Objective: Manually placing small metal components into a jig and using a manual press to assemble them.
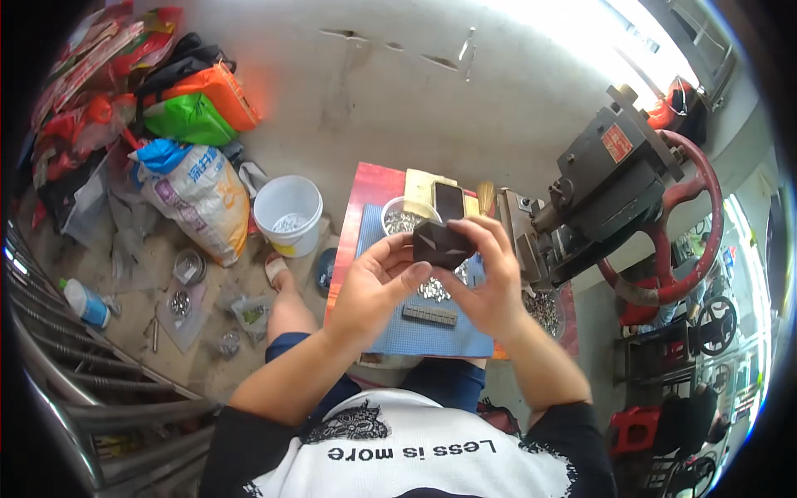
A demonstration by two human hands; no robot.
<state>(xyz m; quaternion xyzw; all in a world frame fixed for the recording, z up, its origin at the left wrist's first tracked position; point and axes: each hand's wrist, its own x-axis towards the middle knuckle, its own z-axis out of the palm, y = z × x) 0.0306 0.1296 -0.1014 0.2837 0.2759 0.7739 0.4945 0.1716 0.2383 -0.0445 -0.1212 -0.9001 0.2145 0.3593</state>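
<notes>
Raised above the work table, a dark block with angled faces (442,246) is held between both hands. My left hand (383,278) grips its left side, thumb along the lower edge. On its right side my right hand (490,270) has its fingers over the top and the thumb below. Beneath lies a blue ribbed mat (378,332) with a pile of small shiny metal pieces (433,289), partly hidden by the hands. A grey segmented metal bar (429,315) rests nearer to me. Behind the block are a round tub of metal pieces (403,217) and a phone (449,199).
A hand press with a red wheel (710,207) stands at the right, beside a brush (486,195). Left of the table are a white bucket (288,212), a full woven sack (199,203) and a white bottle (85,302). Metal tubing (108,411) curves along the lower left.
</notes>
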